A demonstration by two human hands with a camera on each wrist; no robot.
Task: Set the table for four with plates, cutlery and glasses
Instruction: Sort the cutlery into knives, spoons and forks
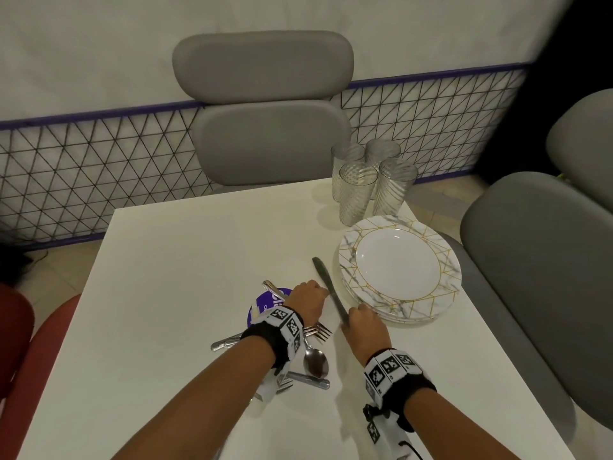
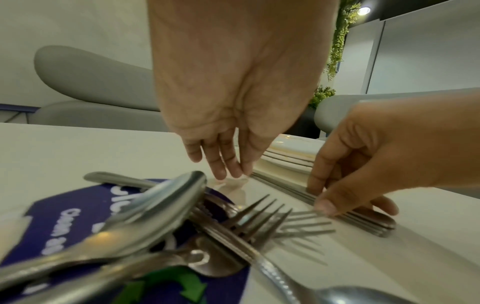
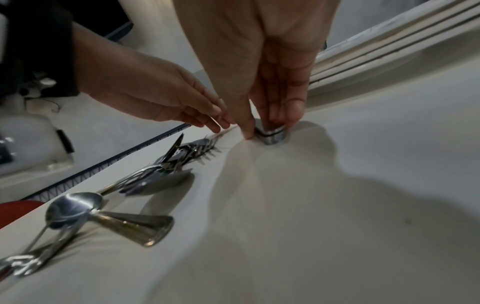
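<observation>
A bundle of table knives (image 1: 326, 283) lies stacked on the white table (image 1: 172, 267), blades pointing away from me. My right hand (image 1: 348, 318) pinches the handle ends (image 2: 363, 220) between thumb and fingers. My left hand (image 1: 325, 293) touches the side of the bundle with straight fingers (image 2: 228, 166). Forks (image 1: 318, 332) and spoons (image 1: 315, 361) lie in a loose pile under my left wrist, partly on a round purple sticker (image 1: 265, 307). A stack of marble-rimmed plates (image 1: 444, 283) sits right of the knives. Several ribbed glasses (image 1: 360, 190) stand behind the plates.
A grey chair (image 1: 265, 111) stands at the far side of the table and another grey chair (image 1: 537, 260) at the right. A red chair (image 1: 20, 327) is at the left. A wire mesh fence (image 1: 99, 167) runs behind the table.
</observation>
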